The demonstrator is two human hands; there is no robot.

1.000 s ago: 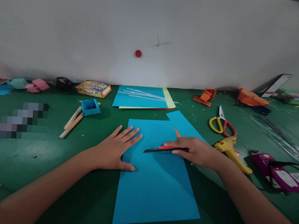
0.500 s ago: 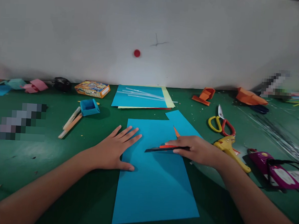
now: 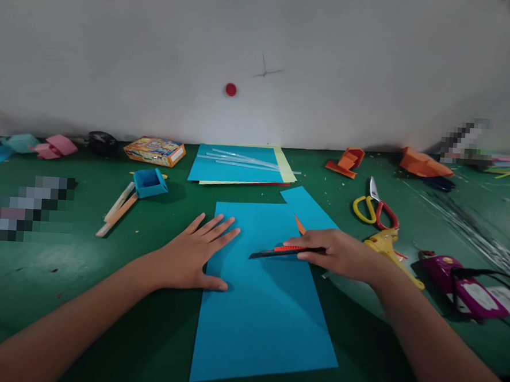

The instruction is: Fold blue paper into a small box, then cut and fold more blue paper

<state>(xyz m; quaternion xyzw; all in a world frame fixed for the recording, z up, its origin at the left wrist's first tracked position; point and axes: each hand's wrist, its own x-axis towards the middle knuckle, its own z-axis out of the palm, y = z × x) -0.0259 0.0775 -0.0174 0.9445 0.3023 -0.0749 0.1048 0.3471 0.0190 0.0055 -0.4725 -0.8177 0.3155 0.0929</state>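
Note:
A large sheet of blue paper (image 3: 264,324) lies in front of me on the green table. My left hand (image 3: 194,253) rests flat on its left edge, fingers spread, holding nothing. My right hand (image 3: 333,252) is closed around a box cutter (image 3: 283,251) with a black and orange body. The cutter points left, low over the middle of the sheet; whether its tip touches the paper I cannot tell. Beyond that hand, an orange pointed piece (image 3: 299,224) shows on the paper. A narrower blue piece (image 3: 308,206) sticks out at the sheet's top right corner.
Right of my right hand are scissors (image 3: 376,204), a yellow glue gun (image 3: 392,251) and a purple device (image 3: 465,287) with a black cord. Farther back lie stacked papers (image 3: 234,172) with clear sticks, an orange box (image 3: 154,151) and a small blue paper box (image 3: 150,183).
The view has shifted a little, so everything sits slightly farther left. Both hands hold nearly the same places on the sheet, and the cutter stays in my right hand.

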